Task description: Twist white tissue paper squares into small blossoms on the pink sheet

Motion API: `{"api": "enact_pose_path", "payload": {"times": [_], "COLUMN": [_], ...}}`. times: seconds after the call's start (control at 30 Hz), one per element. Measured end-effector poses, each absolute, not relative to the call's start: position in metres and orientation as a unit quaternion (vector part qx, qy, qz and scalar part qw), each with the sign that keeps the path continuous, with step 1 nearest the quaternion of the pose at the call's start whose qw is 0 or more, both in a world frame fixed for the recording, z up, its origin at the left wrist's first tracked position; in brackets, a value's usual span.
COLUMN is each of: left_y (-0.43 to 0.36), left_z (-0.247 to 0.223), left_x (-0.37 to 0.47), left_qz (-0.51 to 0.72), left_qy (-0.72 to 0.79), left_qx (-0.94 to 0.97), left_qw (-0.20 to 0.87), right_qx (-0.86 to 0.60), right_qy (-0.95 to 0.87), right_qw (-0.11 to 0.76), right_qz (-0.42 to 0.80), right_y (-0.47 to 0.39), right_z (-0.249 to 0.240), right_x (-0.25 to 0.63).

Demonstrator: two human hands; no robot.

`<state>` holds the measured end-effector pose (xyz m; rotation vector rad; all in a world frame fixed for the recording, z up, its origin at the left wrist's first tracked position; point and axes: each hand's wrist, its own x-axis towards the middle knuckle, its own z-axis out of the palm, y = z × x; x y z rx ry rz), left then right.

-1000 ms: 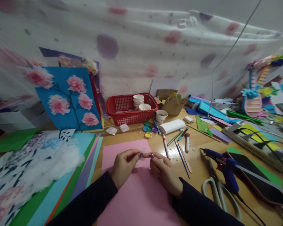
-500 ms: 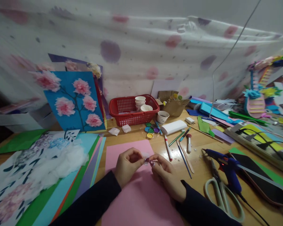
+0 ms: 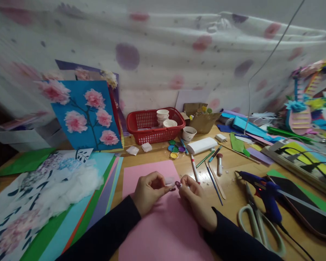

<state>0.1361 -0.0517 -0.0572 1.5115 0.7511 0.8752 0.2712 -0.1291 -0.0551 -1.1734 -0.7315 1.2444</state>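
Above a pink sheet of paper (image 3: 163,224), my left hand (image 3: 149,194) pinches a small, thin whitish piece (image 3: 170,180) that looks like tissue paper. My right hand (image 3: 195,201) is closed in a pinch at the other end of the same piece, its thumb and forefinger tips meeting there. Both hands are close together, with the piece stretched between them. Its exact shape is partly hidden by the fingers. Two folded white tissue squares (image 3: 146,146) lie on the table beyond the pink sheet.
A red basket (image 3: 154,136) with paper cups stands behind. Small paint pots (image 3: 174,155), brushes and a marker (image 3: 195,168) lie to the right, then scissors (image 3: 256,217) and a glue gun (image 3: 266,192). At left are coloured sheets with white fluff (image 3: 73,188) and a blue flower picture (image 3: 81,119).
My right hand has shifted slightly right, so the fingertips of both hands are a little farther apart. The view has moved slightly.
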Motion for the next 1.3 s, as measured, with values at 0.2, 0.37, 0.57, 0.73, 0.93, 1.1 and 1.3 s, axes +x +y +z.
{"api": "enact_pose_path", "payload": {"times": [0.2, 0.37, 0.57, 0.73, 0.93, 1.1, 1.3], "left_y": [-0.0507, -0.0515, -0.0518, -0.0527, -0.0561, -0.0576, -0.0542], "left_z": [-0.055, -0.0522, -0.0526, -0.055, -0.0529, -0.0514, -0.0502], "left_x": [0.1355, 0.1344, 0.1343, 0.1353, 0.1354, 0.1349, 0.1348], "left_qz": [0.381, 0.388, 0.384, 0.363, 0.35, 0.36, 0.376], "left_qy": [0.316, 0.311, 0.313, 0.312, 0.294, 0.29, 0.31], "left_qx": [0.618, 0.618, 0.617, 0.627, 0.641, 0.656, 0.653], "left_qw": [0.61, 0.609, 0.611, 0.614, 0.616, 0.596, 0.58], "right_qx": [-0.494, -0.481, -0.466, -0.478, -0.471, -0.481, -0.477], "right_qy": [-0.321, -0.324, -0.321, -0.329, -0.307, -0.299, -0.282], "right_qw": [0.576, 0.577, 0.565, 0.549, 0.574, 0.581, 0.603], "right_qz": [0.566, 0.575, 0.601, 0.601, 0.596, 0.585, 0.574], "right_y": [-0.1283, -0.1294, -0.1309, -0.1308, -0.1288, -0.1285, -0.1293], "right_z": [-0.0602, -0.06, -0.058, -0.0617, -0.0604, -0.0605, -0.0541], "right_x": [0.2726, 0.2718, 0.273, 0.2723, 0.2728, 0.2725, 0.2713]}}
